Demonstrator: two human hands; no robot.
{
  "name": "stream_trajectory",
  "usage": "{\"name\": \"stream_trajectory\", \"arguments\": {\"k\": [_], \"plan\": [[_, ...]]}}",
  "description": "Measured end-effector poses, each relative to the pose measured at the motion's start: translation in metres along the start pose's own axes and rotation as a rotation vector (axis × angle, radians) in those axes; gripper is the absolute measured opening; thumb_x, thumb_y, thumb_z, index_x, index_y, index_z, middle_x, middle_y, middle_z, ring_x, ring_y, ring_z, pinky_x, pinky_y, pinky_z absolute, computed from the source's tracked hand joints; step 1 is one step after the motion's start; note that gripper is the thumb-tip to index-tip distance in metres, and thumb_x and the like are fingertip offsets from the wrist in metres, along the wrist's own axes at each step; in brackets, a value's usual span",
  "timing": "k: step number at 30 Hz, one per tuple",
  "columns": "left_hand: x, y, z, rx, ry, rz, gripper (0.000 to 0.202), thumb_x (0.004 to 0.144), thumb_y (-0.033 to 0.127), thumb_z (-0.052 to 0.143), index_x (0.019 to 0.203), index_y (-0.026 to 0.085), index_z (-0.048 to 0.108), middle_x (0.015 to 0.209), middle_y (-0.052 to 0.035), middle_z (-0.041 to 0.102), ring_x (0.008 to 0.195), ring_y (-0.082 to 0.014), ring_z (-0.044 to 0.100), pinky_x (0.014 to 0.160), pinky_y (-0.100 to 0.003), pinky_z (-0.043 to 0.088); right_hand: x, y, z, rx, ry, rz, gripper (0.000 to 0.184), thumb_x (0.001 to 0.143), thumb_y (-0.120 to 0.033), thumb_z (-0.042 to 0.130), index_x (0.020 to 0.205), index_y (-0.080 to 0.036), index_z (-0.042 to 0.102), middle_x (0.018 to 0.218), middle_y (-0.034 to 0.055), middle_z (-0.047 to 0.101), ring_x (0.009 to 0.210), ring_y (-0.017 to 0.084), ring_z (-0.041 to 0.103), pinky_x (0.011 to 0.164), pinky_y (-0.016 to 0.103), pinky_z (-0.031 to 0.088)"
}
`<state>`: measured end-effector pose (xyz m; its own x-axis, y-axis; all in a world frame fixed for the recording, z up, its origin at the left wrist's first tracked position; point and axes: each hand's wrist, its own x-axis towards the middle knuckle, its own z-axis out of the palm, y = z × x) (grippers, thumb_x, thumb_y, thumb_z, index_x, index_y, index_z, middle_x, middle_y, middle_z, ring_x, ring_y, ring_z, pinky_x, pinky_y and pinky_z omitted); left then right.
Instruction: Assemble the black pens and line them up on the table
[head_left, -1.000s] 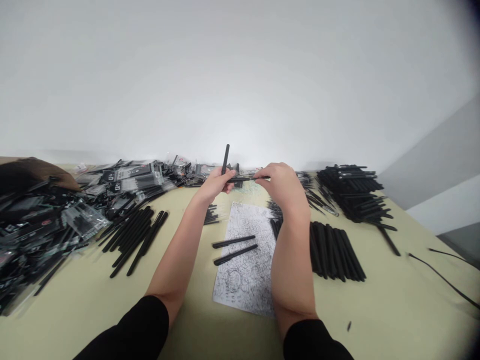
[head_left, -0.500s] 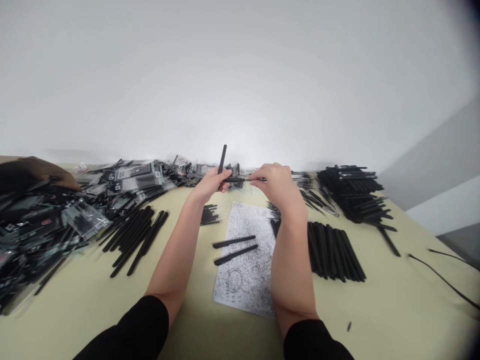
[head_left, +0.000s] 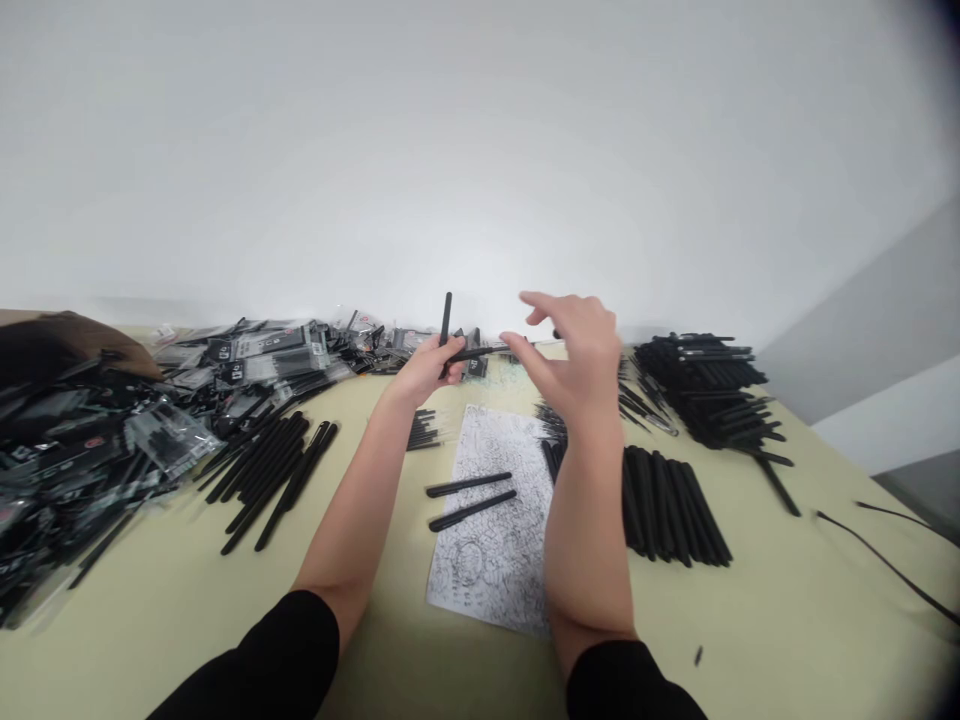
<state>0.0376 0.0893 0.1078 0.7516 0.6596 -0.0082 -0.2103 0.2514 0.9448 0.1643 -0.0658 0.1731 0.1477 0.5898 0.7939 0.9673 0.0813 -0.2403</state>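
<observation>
My left hand (head_left: 429, 365) is closed on two black pens: one pen (head_left: 447, 312) stands upright out of the fist, the other pen (head_left: 480, 352) points right. My right hand (head_left: 574, 355) hovers just right of that pen's tip with fingers spread and apart from it; a small dark bit shows near its fingers, too small to name. Below the hands lies a scribbled sheet of paper (head_left: 495, 540) with two loose black pens (head_left: 469, 497) on it.
A heap of packaged pens in clear bags (head_left: 97, 440) fills the left of the yellow table (head_left: 787, 610). Loose black pens (head_left: 274, 480) lie left of centre, a row of pens (head_left: 667, 500) right of the paper, a big stack (head_left: 709, 385) far right. A black cable (head_left: 885, 560) runs at right.
My right hand let go of the horizontal pen, rose a little and opened its fingers. My left hand kept both pens almost in place.
</observation>
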Motion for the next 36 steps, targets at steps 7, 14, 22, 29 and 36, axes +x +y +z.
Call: {"name": "stream_trajectory", "arguments": {"k": [7,14,22,29,36], "plan": [[0.004,0.003,-0.008,-0.448,0.04,-0.002,0.031,0.093,0.03,0.06,0.07,0.019,0.042,0.046,0.0119,0.031,0.037,-0.0048,0.032,0.049,-0.019,0.04,-0.004,0.013,-0.002,0.354,0.346,0.08,0.05,0.093,-0.035,0.05,0.14,-0.033,0.036,0.093,0.003,0.058,0.078,0.02,0.055,0.073,0.039,0.047],[-0.001,0.011,-0.005,-0.605,0.069,0.134,0.035,0.098,0.03,0.053,0.067,0.018,0.042,0.046,0.012,0.027,0.038,-0.0039,0.028,0.053,-0.02,0.038,-0.003,0.044,0.003,0.463,0.311,0.138,0.06,0.085,-0.019,0.045,0.141,-0.033,0.029,0.09,0.0027,0.052,0.077,0.018,0.054,0.07,0.038,0.048],[-0.002,0.013,0.003,-0.364,0.113,0.119,0.04,0.093,0.036,0.061,0.067,0.02,0.035,0.046,0.0119,0.031,0.037,-0.0038,0.033,0.048,-0.019,0.04,-0.005,0.043,0.007,0.405,0.193,0.12,0.064,0.079,-0.011,0.039,0.139,-0.031,0.03,0.097,0.0044,0.054,0.079,0.018,0.054,0.068,0.036,0.047],[-0.009,0.022,0.012,-0.095,0.206,0.306,0.036,0.09,0.036,0.065,0.075,0.022,0.035,0.046,0.0127,0.032,0.036,-0.0029,0.036,0.043,-0.015,0.033,-0.002,0.025,0.011,0.132,0.061,0.197,0.063,0.074,-0.004,0.037,0.134,-0.024,0.034,0.096,0.0047,0.058,0.083,0.021,0.055,0.076,0.039,0.043],[-0.014,0.027,0.011,0.003,0.213,0.391,0.039,0.086,0.032,0.068,0.072,0.021,0.033,0.052,0.012,0.029,0.037,-0.001,0.035,0.04,-0.014,0.029,0.003,0.015,0.011,-0.02,0.006,0.273,0.056,0.078,-0.003,0.035,0.129,-0.027,0.039,0.095,0.0056,0.062,0.095,0.026,0.056,0.091,0.046,0.036]]}}
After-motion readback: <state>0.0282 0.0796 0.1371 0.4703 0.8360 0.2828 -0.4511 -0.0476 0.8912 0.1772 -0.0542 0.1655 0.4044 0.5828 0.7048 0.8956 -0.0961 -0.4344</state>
